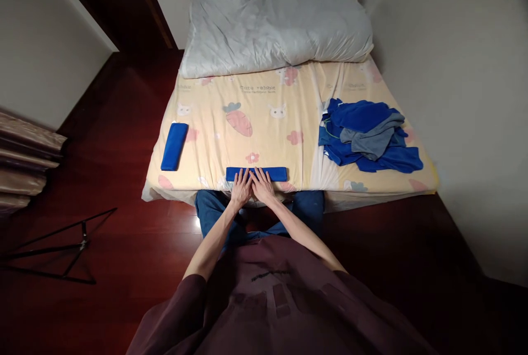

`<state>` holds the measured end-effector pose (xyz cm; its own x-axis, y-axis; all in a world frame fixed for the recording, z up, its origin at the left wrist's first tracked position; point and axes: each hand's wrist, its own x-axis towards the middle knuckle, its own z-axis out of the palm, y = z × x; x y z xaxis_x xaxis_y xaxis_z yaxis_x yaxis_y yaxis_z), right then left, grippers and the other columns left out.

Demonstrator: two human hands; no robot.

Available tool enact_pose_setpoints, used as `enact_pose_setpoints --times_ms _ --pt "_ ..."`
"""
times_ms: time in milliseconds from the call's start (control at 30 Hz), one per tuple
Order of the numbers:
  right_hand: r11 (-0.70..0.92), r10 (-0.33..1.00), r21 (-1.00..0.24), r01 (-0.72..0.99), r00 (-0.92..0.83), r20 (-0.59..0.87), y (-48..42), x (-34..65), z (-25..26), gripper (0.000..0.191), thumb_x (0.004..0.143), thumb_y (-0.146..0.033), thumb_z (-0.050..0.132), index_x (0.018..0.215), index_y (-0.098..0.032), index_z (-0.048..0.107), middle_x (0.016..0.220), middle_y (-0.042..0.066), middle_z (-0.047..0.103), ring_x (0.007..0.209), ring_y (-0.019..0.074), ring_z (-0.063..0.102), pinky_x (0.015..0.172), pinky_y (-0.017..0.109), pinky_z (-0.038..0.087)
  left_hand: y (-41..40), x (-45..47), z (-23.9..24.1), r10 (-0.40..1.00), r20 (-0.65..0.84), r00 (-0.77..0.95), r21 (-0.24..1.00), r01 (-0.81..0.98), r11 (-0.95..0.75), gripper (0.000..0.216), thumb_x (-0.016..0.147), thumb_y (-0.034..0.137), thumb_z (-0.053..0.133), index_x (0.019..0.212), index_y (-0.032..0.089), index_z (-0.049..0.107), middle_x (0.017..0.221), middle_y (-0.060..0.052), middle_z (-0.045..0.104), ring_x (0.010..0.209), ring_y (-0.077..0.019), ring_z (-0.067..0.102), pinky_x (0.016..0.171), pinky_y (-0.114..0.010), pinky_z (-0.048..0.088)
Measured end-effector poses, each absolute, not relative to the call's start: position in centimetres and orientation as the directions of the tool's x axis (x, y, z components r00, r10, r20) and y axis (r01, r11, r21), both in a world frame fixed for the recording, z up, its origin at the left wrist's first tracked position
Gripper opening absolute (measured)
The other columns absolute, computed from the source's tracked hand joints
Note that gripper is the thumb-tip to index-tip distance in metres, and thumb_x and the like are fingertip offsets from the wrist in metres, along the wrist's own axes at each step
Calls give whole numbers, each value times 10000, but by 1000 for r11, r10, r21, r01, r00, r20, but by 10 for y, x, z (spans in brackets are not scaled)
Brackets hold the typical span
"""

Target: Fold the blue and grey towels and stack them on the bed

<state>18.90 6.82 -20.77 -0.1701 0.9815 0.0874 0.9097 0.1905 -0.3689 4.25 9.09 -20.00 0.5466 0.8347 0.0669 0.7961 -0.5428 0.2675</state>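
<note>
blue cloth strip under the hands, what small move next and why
Probably slide the left hand and right hand apart along the blue cloth strip to smooth it: both lie close together over its middle, leaving its two ends uncovered.

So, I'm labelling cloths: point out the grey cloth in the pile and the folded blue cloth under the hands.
Grey cloth (372, 142): head view, its middle.
Folded blue cloth (279, 174): head view, uncovered right end.

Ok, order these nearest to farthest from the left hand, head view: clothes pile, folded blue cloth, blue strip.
1. Blue strip, under the left hand.
2. Folded blue cloth, on the left side of the bed.
3. Clothes pile, on the bed's right side.
</note>
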Motion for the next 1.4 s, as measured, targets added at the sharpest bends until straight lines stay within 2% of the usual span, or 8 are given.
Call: enact_pose_setpoints --times_ms 300,533,733,867,933,1033,1233,1400 --pt "119 992 -277 953 -105 65 61 255 -220 633 1052 -320 384 1651 -127 317 1730 115 221 1617 254 184 1318 494 156 111 4 -212 922 85 377 333 862 -383 706 967 291 469 1631 90 338 1720 -163 232 1616 -362 123 1303 -578 157" --pt "51 999 -279 959 -46 24 54 284 -224 671 1051 -384 396 1662 -135 276 1733 118 212 1618 273 175 1310 535 156 121 -21 -209 938 89 335 526 784 -330 717 966 327 488 1623 89 328 1695 -186 301 1604 -361 187 1302 -571 135" --pt "41 999 -406 913 -24 48 67 303 -204 524 1043 -332 423 1526 -155 521 1596 138 493 1515 284 395 1281 507 259 90 -21 -193 979 155 133 776 596 -204 651 841 201 662 1471 133 514 1620 -218 399 1555 -356 316 1296 -539 223" --pt "39 998 -459 888 -61 -32 90 325 -182 472 946 -159 542 1412 -148 617 1456 152 613 1372 251 545 1203 408 392 55 -14 -191 973 -220 -63 959 171 228 330 822 142 741 1147 177 695 1187 -133 690 1197 -284 669 1162 -459 463" --pt "30 977 -438 898 -118 -176 102 332 -174 484 908 -148 621 1392 -146 625 1432 159 626 1350 253 566 1173 380 419 51 -6 -191 870 -489 -62 862 -190 471 200 827 119 758 1014 162 702 1024 -96 726 1017 -229 729 1051 -391 550" --pt "21 935 -402 916 -159 -316 116 332 -166 507 869 -168 718 1369 -170 638 1403 153 650 1300 262 610 1102 346 469 68 8 -186 752 -657 -45 667 -499 553 114 873 131 748 950 138 664 953 -94 739 904 -175 744 917 -301 601" --pt "12 909 -357 934 -159 -386 134 320 -161 582 747 -119 790 1312 -200 674 1329 118 692 1160 246 685 935 264 521 115 24 -180 682 -723 -110 614 -554 562 169 943 200 707 838 147 586 657 -14 631 595 -108 661 664 -208 586" --pt "-18 886 -329 944 -138 -443 140 315 -157 563 672 -142 834 1219 -215 722 1162 88 753 1015 237 725 795 237 528 129 25 -179 670 -725 -157 625 -559 545 306 835 222 819 773 184 522 567 51 543 453 -99 563 503 -204 499"
